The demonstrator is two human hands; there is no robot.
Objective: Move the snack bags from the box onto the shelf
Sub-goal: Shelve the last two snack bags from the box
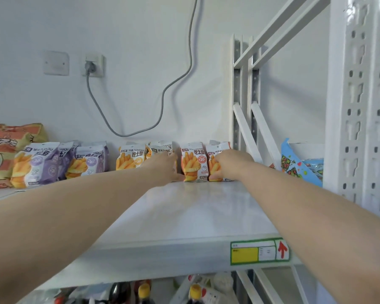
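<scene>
Both arms reach to the back of a white shelf [206,211]. A row of small fry-picture snack bags stands upright along the wall. My left hand [162,167] grips an orange-yellow bag [160,149] that it mostly hides. My right hand [230,164] grips the rightmost red-orange bag [215,153], thumb at its lower edge. Between my hands stands another red-orange bag [193,162]. A yellow bag [131,157] and purple bags [36,164] stand further left. The box is out of view.
A large orange chip bag [0,152] stands at the far left. White perforated shelf posts [358,106] rise at the right, with blue bags [301,165] behind them. A grey cable [162,102] hangs from a wall socket. Bottles [144,292] stand on the level below.
</scene>
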